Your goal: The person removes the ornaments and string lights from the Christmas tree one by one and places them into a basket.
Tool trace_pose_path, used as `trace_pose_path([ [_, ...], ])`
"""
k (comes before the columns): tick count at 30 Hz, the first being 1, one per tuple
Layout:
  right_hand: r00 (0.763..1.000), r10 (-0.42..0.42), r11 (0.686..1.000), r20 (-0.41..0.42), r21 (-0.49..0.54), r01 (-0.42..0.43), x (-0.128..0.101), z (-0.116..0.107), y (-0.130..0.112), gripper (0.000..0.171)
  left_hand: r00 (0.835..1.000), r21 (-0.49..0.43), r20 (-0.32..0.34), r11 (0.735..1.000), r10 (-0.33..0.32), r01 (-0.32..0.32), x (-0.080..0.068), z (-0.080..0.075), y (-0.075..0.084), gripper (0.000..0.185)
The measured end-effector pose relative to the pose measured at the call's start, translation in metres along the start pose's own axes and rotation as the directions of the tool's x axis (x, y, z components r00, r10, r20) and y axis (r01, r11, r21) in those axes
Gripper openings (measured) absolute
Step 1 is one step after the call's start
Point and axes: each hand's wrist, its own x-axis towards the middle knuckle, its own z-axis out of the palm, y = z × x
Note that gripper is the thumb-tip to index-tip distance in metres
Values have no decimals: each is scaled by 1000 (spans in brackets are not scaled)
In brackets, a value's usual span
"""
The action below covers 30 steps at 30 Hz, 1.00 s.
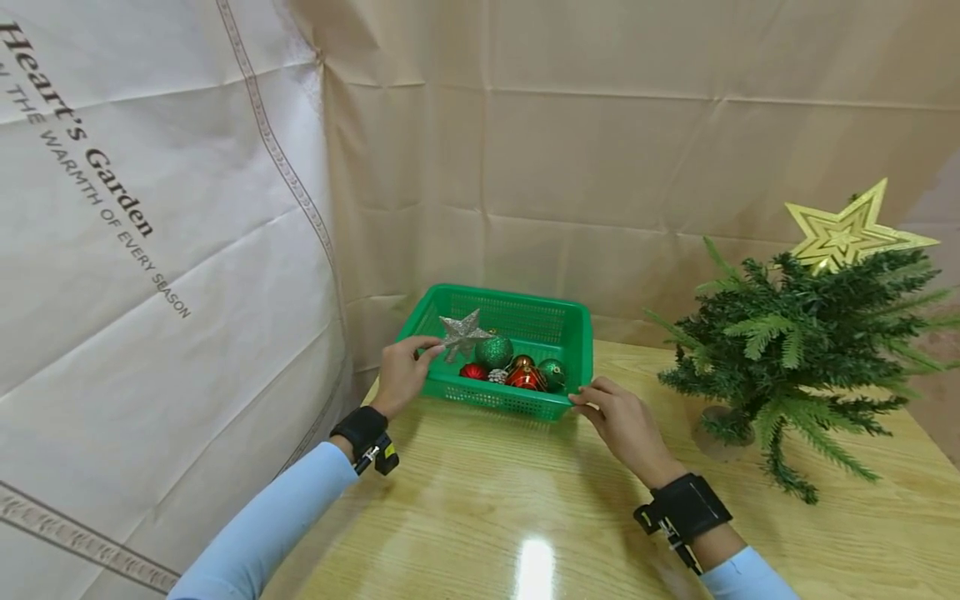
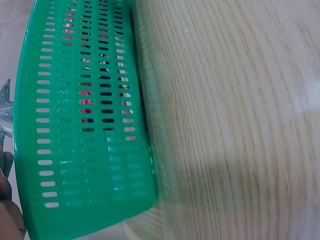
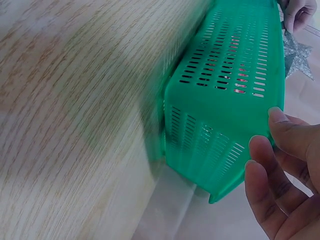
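In the head view, my left hand [image 1: 401, 377] pinches one tip of a silver glitter star [image 1: 462, 329] over the left part of a green plastic basket [image 1: 501, 400]. My right hand [image 1: 624, 423] grips the basket's near right corner, thumb and fingers at the rim in the right wrist view. Inside the basket lie a large green glitter ball [image 1: 494, 352], a smaller green ball [image 1: 552, 372], red ornaments [image 1: 526, 379] and a whitish pinecone-like ornament [image 1: 498, 377]. Only part of the star [image 2: 6, 112] shows at the left wrist view's edge.
A small artificial Christmas tree [image 1: 795, 342] stands on the right of the wooden table [image 1: 465, 500], with a gold star [image 1: 847, 233] at its top. Beige sheeting [image 1: 570, 167] hangs behind the table, and a printed white sheet [image 1: 165, 275] hangs at the left.
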Motion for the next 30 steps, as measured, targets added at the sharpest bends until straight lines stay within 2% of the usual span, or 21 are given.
trace_pose_path([
  [14,1000,14,1000,8,-4,-14,-1,0,0,11,1000,25,12,1000,2,-2,-2,-13,-7,13],
  [23,1000,11,1000,0,-5,-11,-1,0,1,12,999,116,24,993,-25,22,-4,-17,-12,14],
  [30,1000,7,1000,-2,-14,-7,-1,0,0,10,1000,154,29,988,-2,-3,-4,-21,-11,13],
])
